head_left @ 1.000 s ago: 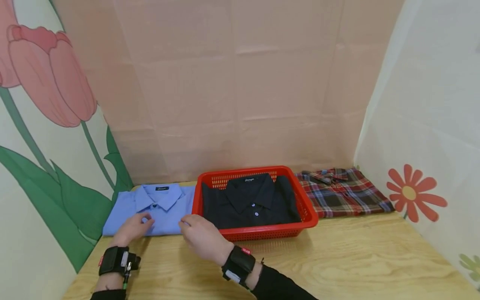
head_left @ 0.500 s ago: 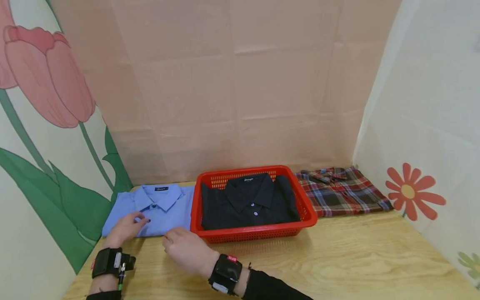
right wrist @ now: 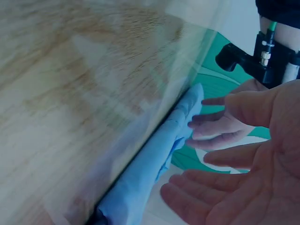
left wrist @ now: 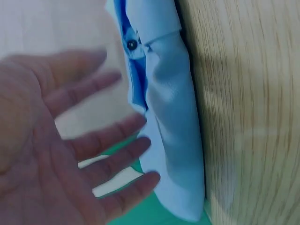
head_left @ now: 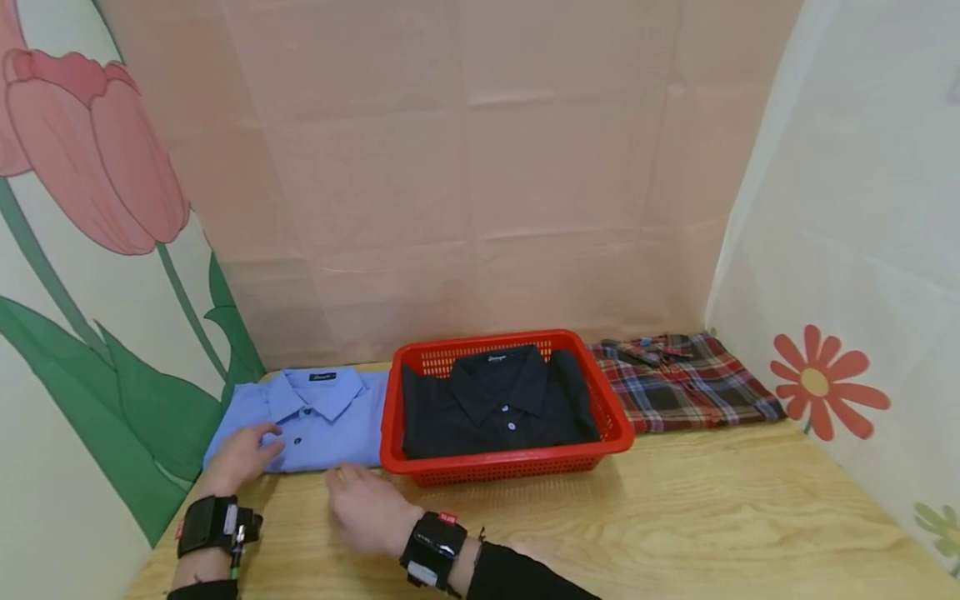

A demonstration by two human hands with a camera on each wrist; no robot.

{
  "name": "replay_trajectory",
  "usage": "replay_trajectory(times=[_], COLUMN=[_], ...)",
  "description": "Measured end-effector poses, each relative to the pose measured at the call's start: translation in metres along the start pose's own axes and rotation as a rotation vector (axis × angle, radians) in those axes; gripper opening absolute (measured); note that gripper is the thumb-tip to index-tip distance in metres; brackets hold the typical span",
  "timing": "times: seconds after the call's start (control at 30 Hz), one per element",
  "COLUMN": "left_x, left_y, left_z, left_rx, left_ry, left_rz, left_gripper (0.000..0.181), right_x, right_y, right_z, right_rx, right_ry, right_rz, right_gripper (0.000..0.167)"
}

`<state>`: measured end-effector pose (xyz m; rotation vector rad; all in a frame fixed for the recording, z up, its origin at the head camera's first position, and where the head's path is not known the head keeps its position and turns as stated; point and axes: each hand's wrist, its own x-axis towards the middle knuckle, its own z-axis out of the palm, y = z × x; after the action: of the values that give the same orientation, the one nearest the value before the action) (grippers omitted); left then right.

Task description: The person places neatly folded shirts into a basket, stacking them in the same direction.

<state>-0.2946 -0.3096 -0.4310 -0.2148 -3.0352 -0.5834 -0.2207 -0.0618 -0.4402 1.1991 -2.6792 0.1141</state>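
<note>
A folded light blue shirt [head_left: 330, 437] lies at the left of the table, collar toward the back. My left hand [head_left: 238, 457] hovers by its front left part; in the left wrist view the fingers [left wrist: 112, 140] are spread with nothing between them. Just in front of the shirt's near edge is my right hand [head_left: 371, 510], its fingers loosely bent and holding nothing in the right wrist view. A red plastic basket [head_left: 517, 461] stands right of the blue shirt, and a folded black shirt [head_left: 480, 417] lies inside it.
A folded plaid shirt [head_left: 690, 387] lies right of the basket, near the back. The wooden table [head_left: 675, 517] meets a pinkish back sheet [head_left: 465, 183] and side sheets printed with flowers.
My right hand has moved left and toward me, away from the basket's front left corner. The left hand has drifted slightly left and nearer. The shirts and basket stay put.
</note>
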Motion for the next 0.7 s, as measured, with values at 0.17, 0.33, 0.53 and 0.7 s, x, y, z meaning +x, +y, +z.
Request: replay_trajectory(times=[0.17,0.33,0.53,0.7], left_x=[0.004,0.007,0.009,0.010], left_y=[0.013,0.021,0.020,0.024], left_z=[0.011,0.018,0.018,0.016], left_rx=[-0.066,-0.026,0.032,0.007], left_ry=[-0.113,-0.171,-0.174,-0.238], left_rz=[0.098,0.084,0.026,-0.071], left_gripper=[0.048,0.032,0.019,0.030], right_x=[0.004,0.010,0.018,0.021], right_y=[0.001,0.000,0.002,0.006], right_z=[0.003,0.007,0.012,0.014], right_rx=[0.098,0.207,0.284,0.367], right_ry=[-0.093,-0.154,-0.197,-0.236], right_rz=[0.124,0.235,0.299,0.375], right_gripper=[0.057,0.068,0.074,0.076])
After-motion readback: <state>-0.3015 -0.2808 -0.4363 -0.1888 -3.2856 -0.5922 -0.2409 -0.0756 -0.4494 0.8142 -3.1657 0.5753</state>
